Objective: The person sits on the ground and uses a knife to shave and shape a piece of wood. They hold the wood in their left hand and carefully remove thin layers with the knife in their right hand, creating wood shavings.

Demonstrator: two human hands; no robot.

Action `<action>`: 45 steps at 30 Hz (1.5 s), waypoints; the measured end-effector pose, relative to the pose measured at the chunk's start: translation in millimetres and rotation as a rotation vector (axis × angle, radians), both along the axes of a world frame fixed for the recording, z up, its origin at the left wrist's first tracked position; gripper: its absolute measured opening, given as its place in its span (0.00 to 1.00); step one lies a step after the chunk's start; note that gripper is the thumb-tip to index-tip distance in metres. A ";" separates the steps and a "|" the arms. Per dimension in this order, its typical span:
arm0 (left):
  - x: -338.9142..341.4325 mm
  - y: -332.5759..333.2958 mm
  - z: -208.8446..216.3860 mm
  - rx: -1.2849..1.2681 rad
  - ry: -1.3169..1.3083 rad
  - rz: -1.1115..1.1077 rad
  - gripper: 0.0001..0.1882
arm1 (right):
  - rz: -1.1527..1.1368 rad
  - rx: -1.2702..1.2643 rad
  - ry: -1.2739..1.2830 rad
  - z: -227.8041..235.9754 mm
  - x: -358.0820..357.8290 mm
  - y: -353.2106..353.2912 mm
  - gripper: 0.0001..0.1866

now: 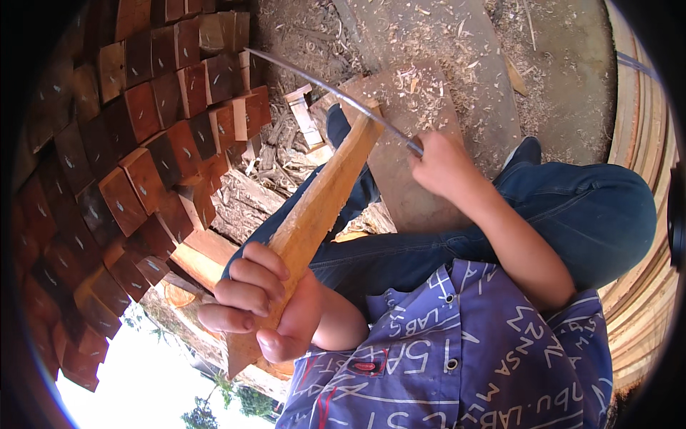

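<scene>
My left hand (261, 300) is wrapped round the near end of a long, squared piece of wood (318, 200). The wood slants away from me, up to the right, over my legs. At its far end, the edge is crossed by a long thin metal blade (314, 82), seen edge-on, which looks like a machete. My right hand (444, 164) is closed on the near end of that machete, its handle mostly hidden in the fist. The blade runs up and left from the hand, and its tip lies near the stacked blocks. It appears to touch the wood's far end.
A tall stack of reddish-brown wood blocks (146, 118) fills the left side. Beyond the wood, a flat board (421, 193) lies on ground strewn with shavings (414, 82). A small pale wood piece (305, 118) lies near my foot. Long planks (643, 236) curve along the right.
</scene>
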State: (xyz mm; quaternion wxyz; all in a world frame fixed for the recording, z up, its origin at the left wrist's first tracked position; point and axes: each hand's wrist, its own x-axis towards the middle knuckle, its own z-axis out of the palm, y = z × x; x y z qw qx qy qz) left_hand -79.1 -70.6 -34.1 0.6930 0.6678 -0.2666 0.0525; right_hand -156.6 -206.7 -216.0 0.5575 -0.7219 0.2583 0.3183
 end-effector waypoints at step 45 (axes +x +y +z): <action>-9.6 -3.2 0.9 0.040 -0.020 -0.030 0.15 | -0.088 -0.003 -0.161 30.7 -2.5 0.5 0.12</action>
